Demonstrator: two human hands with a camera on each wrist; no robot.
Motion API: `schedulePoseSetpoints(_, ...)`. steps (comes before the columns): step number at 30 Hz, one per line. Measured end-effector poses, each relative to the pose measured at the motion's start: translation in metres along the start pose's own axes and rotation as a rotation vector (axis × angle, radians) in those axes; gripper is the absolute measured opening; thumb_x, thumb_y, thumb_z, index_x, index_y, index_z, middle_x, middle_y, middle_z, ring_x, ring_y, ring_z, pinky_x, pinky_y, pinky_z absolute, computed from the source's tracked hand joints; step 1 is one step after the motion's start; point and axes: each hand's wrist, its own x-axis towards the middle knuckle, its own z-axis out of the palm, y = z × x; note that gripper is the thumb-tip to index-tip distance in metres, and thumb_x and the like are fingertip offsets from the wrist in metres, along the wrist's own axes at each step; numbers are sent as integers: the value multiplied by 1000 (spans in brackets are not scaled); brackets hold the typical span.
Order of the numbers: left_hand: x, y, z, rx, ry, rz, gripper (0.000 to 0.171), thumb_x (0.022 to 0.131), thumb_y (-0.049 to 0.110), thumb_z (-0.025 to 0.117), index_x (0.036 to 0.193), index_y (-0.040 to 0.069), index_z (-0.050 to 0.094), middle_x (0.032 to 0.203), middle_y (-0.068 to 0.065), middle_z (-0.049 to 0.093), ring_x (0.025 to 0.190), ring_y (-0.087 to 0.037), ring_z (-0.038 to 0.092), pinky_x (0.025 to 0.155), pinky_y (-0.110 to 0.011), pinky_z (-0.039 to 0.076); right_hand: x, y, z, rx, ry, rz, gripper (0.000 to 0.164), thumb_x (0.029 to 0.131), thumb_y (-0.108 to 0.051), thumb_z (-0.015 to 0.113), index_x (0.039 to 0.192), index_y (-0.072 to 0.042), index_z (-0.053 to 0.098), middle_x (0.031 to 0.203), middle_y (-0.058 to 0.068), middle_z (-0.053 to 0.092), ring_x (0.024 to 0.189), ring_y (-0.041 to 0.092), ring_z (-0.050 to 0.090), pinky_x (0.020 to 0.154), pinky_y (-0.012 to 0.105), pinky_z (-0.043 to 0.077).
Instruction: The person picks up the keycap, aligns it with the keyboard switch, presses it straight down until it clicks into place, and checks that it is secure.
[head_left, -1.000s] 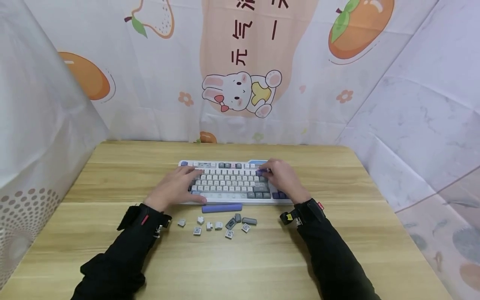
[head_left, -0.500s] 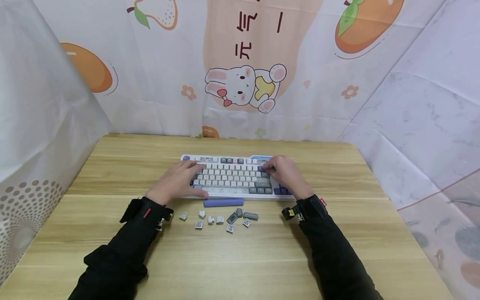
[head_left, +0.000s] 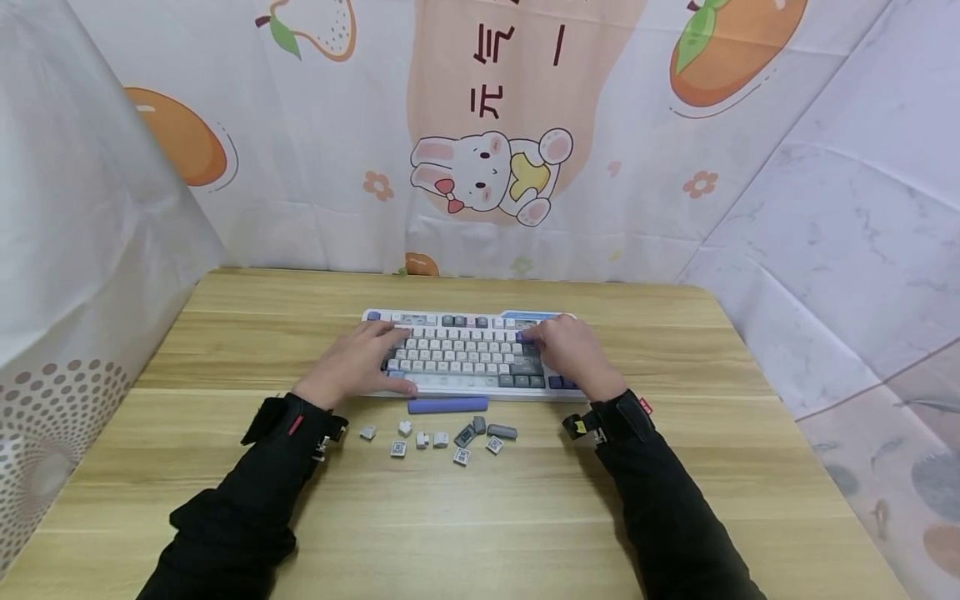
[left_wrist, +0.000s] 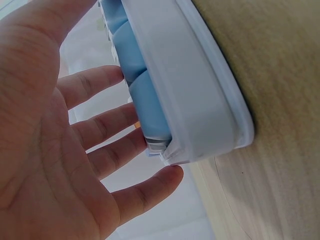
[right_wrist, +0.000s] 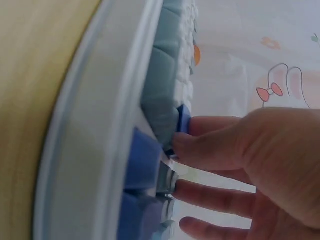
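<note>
A white-framed keyboard (head_left: 453, 357) with white, grey and purple keycaps lies on the table. My left hand (head_left: 355, 361) rests over its left end, fingers spread across the keys and thumb at the front edge. In the left wrist view, the fingers (left_wrist: 102, 127) reach past light-blue keycaps (left_wrist: 150, 107) to the corner of the frame. At the upper right of the keys, my right hand (head_left: 576, 357) pinches a purple keycap (right_wrist: 184, 119) between thumb and index finger, its other fingers loosely bent. Whether that keycap is seated on its switch cannot be seen.
A long purple spacebar keycap (head_left: 447, 406) lies just in front of the keyboard. Nearer the person, several loose white and grey keycaps (head_left: 440, 440) are scattered on the wooden table (head_left: 450, 517). A printed curtain (head_left: 315, 150) hangs behind the table.
The head view has tilted slightly, then steadied. My right hand stays at the purple keycap, its knuckles shifting a little. The left hand holds its place on the keyboard.
</note>
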Motion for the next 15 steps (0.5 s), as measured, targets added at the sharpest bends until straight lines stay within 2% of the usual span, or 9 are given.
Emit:
schedulePoseSetpoints(1,0,0,0,2,-1,1,102,75,68,78,152,8,47,155,-23,40,143,-42,36,109,-63,36,-1,1,-1,2,-8,-10,36,89,9,64,116,-11,78,104,13,76,72,23,66,57,32,38)
schedulePoseSetpoints(3,0,0,0,3,-2,3,102,75,68,78,152,8,47,154,-23,41,142,-42,36,109,-63,36,-3,2,-1,4,-17,-30,34,89,7,66,116,-10,78,106,11,76,82,26,70,61,33,47)
schedulePoseSetpoints(6,-1,0,0,-1,3,9,103,75,68,78,152,7,47,154,-24,41,142,-43,36,109,-63,36,-2,3,-1,41,-10,-34,29,90,7,66,111,-7,79,105,11,76,95,31,71,75,40,57)
schedulePoseSetpoints(10,-1,-1,0,-7,17,21,102,75,66,79,151,6,47,153,-26,41,142,-44,36,110,-62,35,1,7,2,108,15,-9,22,93,6,67,108,-4,80,104,11,76,101,30,70,88,45,56)
schedulePoseSetpoints(15,0,-2,0,-3,16,21,103,75,67,79,151,6,47,153,-25,42,142,-43,36,111,-61,35,5,13,7,125,12,5,21,96,1,68,112,-7,79,108,11,75,104,29,69,91,45,55)
